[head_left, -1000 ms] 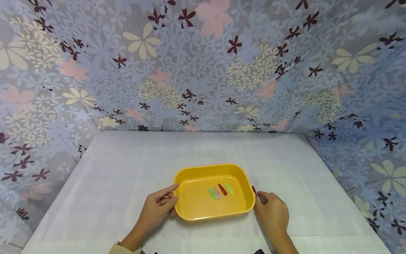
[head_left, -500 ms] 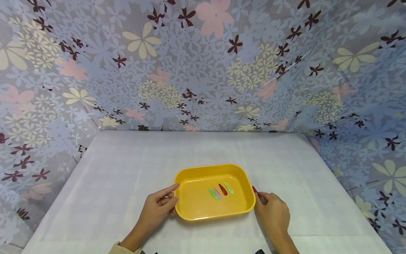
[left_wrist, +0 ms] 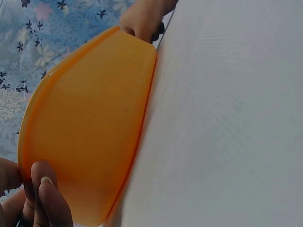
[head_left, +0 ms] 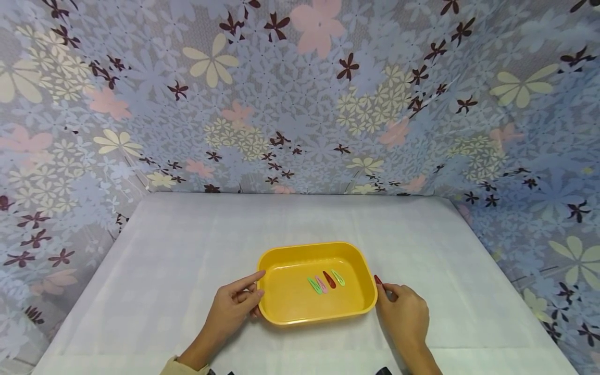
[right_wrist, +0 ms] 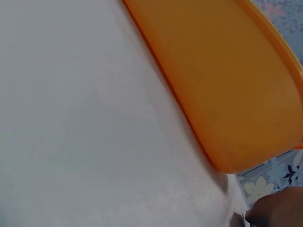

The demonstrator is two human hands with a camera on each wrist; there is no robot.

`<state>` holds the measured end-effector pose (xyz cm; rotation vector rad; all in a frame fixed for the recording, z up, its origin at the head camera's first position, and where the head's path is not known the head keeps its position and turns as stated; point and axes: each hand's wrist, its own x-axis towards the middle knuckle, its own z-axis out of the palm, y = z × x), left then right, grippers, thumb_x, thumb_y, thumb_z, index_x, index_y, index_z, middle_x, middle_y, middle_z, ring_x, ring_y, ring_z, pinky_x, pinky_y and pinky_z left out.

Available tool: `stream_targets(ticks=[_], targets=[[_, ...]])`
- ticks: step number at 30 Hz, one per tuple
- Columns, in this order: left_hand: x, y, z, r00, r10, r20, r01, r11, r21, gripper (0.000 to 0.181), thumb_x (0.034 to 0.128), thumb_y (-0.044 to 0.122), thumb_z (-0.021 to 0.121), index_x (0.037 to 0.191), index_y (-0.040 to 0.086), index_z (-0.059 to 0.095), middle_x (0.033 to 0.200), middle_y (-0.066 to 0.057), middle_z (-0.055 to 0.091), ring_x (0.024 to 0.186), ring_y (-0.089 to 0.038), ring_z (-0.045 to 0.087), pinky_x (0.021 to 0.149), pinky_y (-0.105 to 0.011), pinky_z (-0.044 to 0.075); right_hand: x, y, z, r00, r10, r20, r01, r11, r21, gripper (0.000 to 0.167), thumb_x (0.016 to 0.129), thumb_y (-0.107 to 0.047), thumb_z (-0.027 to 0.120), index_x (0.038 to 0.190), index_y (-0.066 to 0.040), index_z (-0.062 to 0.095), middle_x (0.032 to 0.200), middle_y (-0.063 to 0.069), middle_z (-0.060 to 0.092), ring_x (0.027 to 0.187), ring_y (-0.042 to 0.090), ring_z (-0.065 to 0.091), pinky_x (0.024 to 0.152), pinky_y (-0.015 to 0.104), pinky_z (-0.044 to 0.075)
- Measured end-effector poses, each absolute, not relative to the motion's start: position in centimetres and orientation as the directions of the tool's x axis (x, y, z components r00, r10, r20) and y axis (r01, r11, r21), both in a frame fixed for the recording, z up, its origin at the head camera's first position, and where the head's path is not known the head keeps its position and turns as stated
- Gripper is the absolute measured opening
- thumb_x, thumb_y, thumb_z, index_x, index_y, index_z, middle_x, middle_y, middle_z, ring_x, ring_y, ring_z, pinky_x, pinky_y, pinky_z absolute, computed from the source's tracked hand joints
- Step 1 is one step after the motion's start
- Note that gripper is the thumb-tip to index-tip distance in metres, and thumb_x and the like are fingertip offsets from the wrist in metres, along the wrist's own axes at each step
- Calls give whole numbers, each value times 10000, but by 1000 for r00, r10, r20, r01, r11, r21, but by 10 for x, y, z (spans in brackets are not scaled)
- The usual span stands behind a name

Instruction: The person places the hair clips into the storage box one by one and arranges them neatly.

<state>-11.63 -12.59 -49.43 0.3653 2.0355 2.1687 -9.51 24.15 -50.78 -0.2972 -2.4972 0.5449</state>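
A yellow plastic tray (head_left: 300, 319) rests on the white-covered table. Inside it, four-sided and shallow, several snap hair clips lie in a slanted row: a green clip (head_left: 314, 285), a pink clip (head_left: 321, 284), a red clip (head_left: 329, 279) and a light green clip (head_left: 338, 277). My left hand (head_left: 230, 307) grips the tray's left end, one finger over the rim and others against the outer wall (left_wrist: 90, 127). Just outside the right end, my right hand (head_left: 404, 317) pinches another red hair clip (head_left: 378, 280) between thumb and forefinger. The right wrist view shows only part of that hand (right_wrist: 279, 208).
Pale cloth (head_left: 197, 234) covers the table on every side of the tray. Flower-patterned fabric (head_left: 300, 104) hangs as a wall along the back and both sides. A sleeve cuff (head_left: 183, 367) shows at the left forearm.
The red clip in my right hand has shifted very slightly right and turned a little between the fingers. My left hand, the tray and the clips inside look almost unchanged.
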Motion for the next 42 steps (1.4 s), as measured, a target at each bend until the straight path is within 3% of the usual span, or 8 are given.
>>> stream_targets(ticks=[14,24,32,42], targets=[[-116,-127,-495,-959,271,79,64,-63,996,468,982,85,698,1418,-36,576,979,-156,567,632,-146,642,575,-251,580,-92,243,-502,-774,311,551,52,899,-434,133,838,-175,826,814,-44,823,538,-59,393,488,130,324,459,273,253],[-116,-126,-495,-963,261,68,55,-57,997,472,978,81,702,1414,-45,575,971,-157,565,635,-151,645,578,-255,582,-91,242,-492,-708,288,645,-15,907,-422,94,807,-137,854,775,-57,818,528,-85,367,474,61,260,444,259,242],[-117,-126,-496,-960,268,82,67,-68,995,474,983,70,692,1421,-53,563,975,-148,561,635,-146,643,582,-249,581,-91,242,-483,-700,288,654,-10,911,-412,112,817,-128,845,820,-19,818,535,-63,389,471,112,305,441,267,250],[-117,-126,-496,-960,271,73,52,-83,995,477,981,75,696,1423,-47,564,985,-148,566,642,-143,642,585,-247,581,-94,235,-463,-647,254,719,-87,912,-400,114,806,-130,861,838,-27,826,541,-76,401,485,50,281,430,229,243]])
